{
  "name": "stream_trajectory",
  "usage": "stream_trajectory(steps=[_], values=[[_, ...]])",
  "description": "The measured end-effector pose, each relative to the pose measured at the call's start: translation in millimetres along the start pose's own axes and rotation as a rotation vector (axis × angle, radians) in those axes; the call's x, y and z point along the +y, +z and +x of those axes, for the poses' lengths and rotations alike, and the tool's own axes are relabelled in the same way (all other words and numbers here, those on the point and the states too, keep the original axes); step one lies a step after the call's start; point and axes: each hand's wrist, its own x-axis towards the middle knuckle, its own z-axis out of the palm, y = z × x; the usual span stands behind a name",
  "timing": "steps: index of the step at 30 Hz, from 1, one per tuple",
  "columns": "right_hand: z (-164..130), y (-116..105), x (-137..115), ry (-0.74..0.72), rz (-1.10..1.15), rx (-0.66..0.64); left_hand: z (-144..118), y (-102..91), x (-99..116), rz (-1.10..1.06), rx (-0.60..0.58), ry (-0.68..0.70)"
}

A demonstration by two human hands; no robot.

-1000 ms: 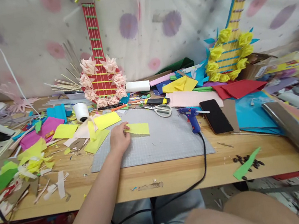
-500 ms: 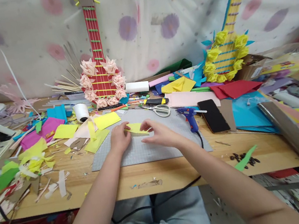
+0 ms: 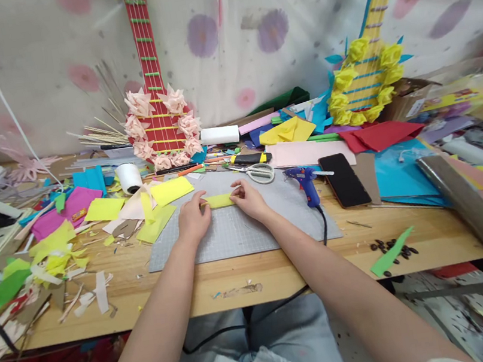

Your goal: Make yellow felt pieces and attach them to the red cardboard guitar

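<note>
A narrow strip of yellow paper (image 3: 219, 200) lies lengthwise between my hands, over the grey cutting mat (image 3: 232, 240). At its left end my left hand (image 3: 194, 215) is closed on the paper, thumb and fingers together. My right hand (image 3: 248, 199) pinches the right end. The strip looks folded, with a straight near edge. Left of my left hand are flat yellow paper pieces (image 3: 172, 190). Scissors with pale handles (image 3: 260, 172) rest behind my right hand, and a blue glue gun (image 3: 306, 183) lies to its right.
A red paper guitar with pink flowers (image 3: 163, 126) and a yellow one with yellow flowers (image 3: 365, 84) stand at the back. A black phone (image 3: 343, 179) lies right of the glue gun. Paper scraps (image 3: 59, 250) cover the left side; dark beads (image 3: 397, 251) lie front right.
My right hand has come down from above the paper and now grips its right end. The yellow paper, wider and with a raised edge before, now appears as a narrower, straight strip.
</note>
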Motion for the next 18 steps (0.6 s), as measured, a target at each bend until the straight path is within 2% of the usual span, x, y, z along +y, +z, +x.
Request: stream_trajectory(steps=[9, 18], values=[[17.8, 4.3, -7.7, 0.029, -0.127, 0.014, 11.5, 9.4, -1.9, -0.071, 0.003, -0.112], [7.9, 10.9, -12.0, -0.022, -0.339, 0.075, 18.0, 9.1, 6.8, 0.037, 0.039, -0.056]])
